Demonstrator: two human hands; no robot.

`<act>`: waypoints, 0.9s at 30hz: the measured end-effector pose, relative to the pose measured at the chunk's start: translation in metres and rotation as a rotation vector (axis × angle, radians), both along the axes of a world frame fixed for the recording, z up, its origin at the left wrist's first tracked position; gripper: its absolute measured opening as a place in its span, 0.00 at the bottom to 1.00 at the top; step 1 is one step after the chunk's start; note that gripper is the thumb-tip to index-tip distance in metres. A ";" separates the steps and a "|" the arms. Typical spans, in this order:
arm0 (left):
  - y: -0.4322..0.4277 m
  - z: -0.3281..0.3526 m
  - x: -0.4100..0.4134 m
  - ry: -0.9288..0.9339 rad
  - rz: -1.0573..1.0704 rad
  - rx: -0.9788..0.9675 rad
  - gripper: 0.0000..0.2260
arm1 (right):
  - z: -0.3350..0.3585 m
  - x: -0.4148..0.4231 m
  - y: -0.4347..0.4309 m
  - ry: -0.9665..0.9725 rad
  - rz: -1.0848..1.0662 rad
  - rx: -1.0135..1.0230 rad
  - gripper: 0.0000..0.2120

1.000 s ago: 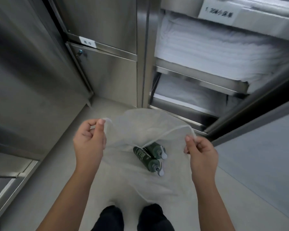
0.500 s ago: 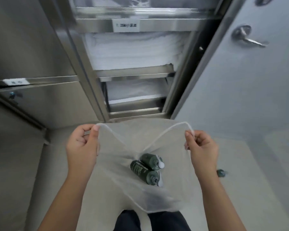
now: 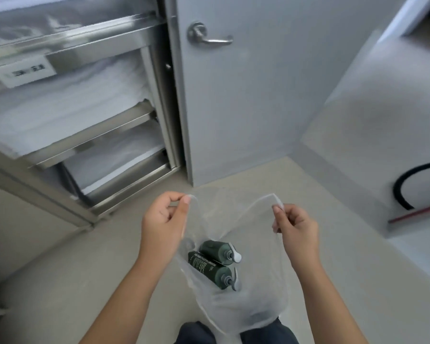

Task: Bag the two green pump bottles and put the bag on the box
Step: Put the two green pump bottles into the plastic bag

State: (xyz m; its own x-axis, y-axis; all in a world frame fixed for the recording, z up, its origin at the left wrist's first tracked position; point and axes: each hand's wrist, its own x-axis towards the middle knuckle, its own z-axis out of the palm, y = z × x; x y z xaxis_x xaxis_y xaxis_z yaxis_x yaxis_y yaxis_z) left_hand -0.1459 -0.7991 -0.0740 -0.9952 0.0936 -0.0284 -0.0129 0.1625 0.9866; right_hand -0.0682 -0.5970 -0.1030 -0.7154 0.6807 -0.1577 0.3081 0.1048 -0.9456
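A thin clear plastic bag hangs in front of me with its mouth spread. My left hand pinches the left handle between thumb and forefinger. My right hand pinches the right handle the same way. Two dark green pump bottles lie side by side in the bottom of the bag: the nearer bottle shows white lettering, the farther bottle has a white pump head. No box is in view.
A steel rack with stacked white linen stands at the left. A grey door with a lever handle is straight ahead. A black hose and a red strip lie by the right wall. My legs show below the bag.
The view has swung to the right, from the steel cabinets and rack to the grey door. Both hands keep their pinch on the bag handles; the bottles stay in the bag.
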 end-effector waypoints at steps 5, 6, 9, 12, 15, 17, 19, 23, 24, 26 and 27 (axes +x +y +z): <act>0.095 0.008 0.006 0.068 -0.076 0.017 0.06 | 0.008 0.016 0.086 0.038 -0.039 0.018 0.12; 0.114 0.009 0.007 0.078 -0.069 0.019 0.06 | 0.010 0.019 0.104 0.041 -0.033 0.023 0.12; 0.170 0.009 0.010 0.106 -0.044 0.008 0.07 | 0.018 0.030 0.158 0.052 0.004 0.062 0.11; 0.221 0.011 0.010 0.121 0.014 0.027 0.07 | 0.027 0.038 0.212 0.062 0.036 0.092 0.12; 0.270 0.016 0.005 0.147 0.060 0.045 0.08 | 0.029 0.040 0.262 0.094 -0.005 0.079 0.12; 0.302 0.020 0.000 0.153 0.045 0.037 0.09 | 0.027 0.038 0.288 0.125 -0.044 0.046 0.12; 0.331 0.021 -0.006 0.149 0.017 0.022 0.09 | 0.023 0.034 0.311 0.132 -0.067 0.024 0.12; 0.379 0.011 -0.024 0.133 -0.023 0.002 0.09 | 0.011 0.020 0.356 0.139 -0.123 0.002 0.12; 0.390 0.007 -0.030 0.124 -0.035 -0.006 0.09 | 0.007 0.015 0.368 0.134 -0.137 0.001 0.12; 0.413 -0.002 -0.043 0.096 -0.054 -0.015 0.09 | -0.003 0.003 0.389 0.121 -0.159 -0.009 0.12; 0.425 -0.008 -0.052 0.080 -0.062 -0.012 0.08 | -0.008 -0.005 0.400 0.111 -0.162 -0.013 0.12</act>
